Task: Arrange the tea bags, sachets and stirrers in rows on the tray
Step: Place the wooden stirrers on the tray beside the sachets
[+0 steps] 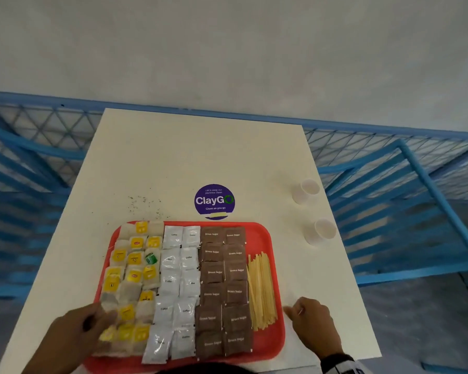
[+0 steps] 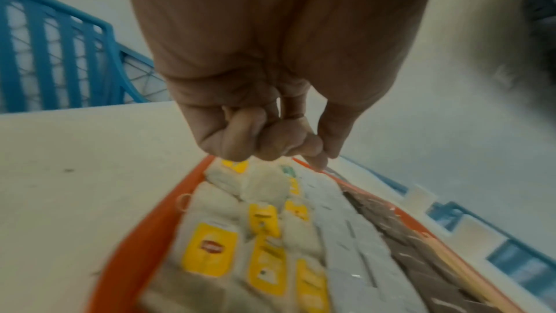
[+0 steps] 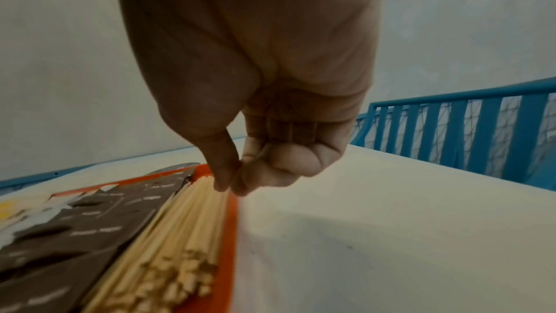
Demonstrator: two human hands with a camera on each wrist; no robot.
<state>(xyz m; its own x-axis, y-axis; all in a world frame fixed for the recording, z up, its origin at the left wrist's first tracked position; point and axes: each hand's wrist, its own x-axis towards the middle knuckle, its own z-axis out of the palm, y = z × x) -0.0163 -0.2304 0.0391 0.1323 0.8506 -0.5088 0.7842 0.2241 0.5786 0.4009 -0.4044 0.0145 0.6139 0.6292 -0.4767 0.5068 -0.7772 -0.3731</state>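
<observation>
We see a red plastic tray (image 1: pixel 265 233) on the cream counter (image 1: pixel 200 157), filled in columns: yellow-tagged tea bags (image 1: pixel 134 276) at left, white coffee sachets (image 1: pixel 179 287) next, brown sugar sachets (image 1: pixel 223 290) beside them, and a bundle of pale wooden stirrers (image 1: pixel 261 290) at right. The left hand (image 1: pixel 73 336) hovers over the near-left tea bags, its grip narrow with fingers curled; whether it touches a bag is unclear due to blur. The right hand (image 1: pixel 312 321) sits on the counter just beside the tray's right rim, fingers loosely curled, holding nothing.
</observation>
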